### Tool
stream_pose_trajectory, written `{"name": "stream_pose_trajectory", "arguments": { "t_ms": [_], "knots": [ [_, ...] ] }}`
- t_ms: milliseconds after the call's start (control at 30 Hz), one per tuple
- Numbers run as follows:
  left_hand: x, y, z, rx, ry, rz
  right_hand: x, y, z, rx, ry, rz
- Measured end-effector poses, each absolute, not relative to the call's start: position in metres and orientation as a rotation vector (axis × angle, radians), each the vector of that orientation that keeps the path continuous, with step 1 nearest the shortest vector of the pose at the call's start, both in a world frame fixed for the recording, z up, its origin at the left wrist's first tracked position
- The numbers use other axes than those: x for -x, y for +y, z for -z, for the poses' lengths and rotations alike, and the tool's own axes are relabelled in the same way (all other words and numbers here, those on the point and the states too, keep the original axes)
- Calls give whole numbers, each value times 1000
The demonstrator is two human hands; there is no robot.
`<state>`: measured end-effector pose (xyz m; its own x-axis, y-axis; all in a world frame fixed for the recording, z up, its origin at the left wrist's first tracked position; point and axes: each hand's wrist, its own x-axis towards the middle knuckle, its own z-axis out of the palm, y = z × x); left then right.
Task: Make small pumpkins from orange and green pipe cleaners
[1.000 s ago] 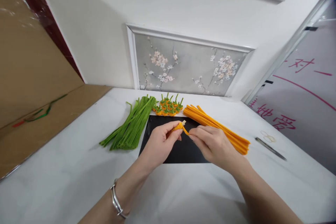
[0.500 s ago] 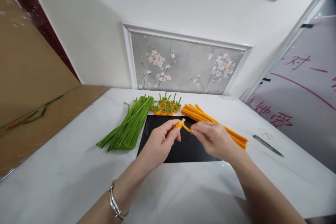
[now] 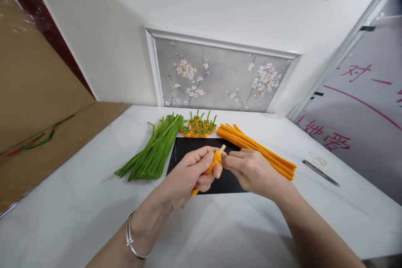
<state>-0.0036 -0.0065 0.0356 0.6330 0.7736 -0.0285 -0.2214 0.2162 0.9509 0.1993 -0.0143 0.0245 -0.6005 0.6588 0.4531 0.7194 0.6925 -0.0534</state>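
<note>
My left hand (image 3: 193, 169) is closed around a flat pale stick (image 3: 222, 148) wrapped in orange pipe cleaner (image 3: 216, 160); a bit of orange also shows below the palm. Close beside it, my right hand (image 3: 248, 169) pinches at the orange strand near the stick, its fingertips partly hidden. Both hands are over a black mat (image 3: 232, 186). A bundle of green pipe cleaners (image 3: 155, 148) lies left of the mat, and a bundle of orange pipe cleaners (image 3: 257, 148) lies to the right. Several small orange pieces with green tops (image 3: 199, 125) stand behind the mat.
On the white table (image 3: 78, 201), a pair of tweezers (image 3: 320, 172) and thin pale loops (image 3: 318, 158) lie at the right. Cardboard (image 3: 63, 134) borders the left side. A wall with a framed flower panel (image 3: 222, 75) rises behind, and a whiteboard (image 3: 361, 104) stands at the right.
The left hand has turned, tilting the stick and showing more of the orange wrap. My right hand has moved left, closer to it, and the orange strand between the hands is now mostly hidden.
</note>
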Motion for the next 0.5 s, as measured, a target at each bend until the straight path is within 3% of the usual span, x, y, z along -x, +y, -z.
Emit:
{"name": "stream_pose_trajectory", "arguments": {
  "t_ms": [233, 500],
  "knots": [
    [10, -4, -34, -1007, 471, -623, -206, -9, -27, 1214, -2125, 537],
    [9, -8, -36, -1108, 500, -522, -197, -6, -27, 1256, -2203, 354]
  ]
}}
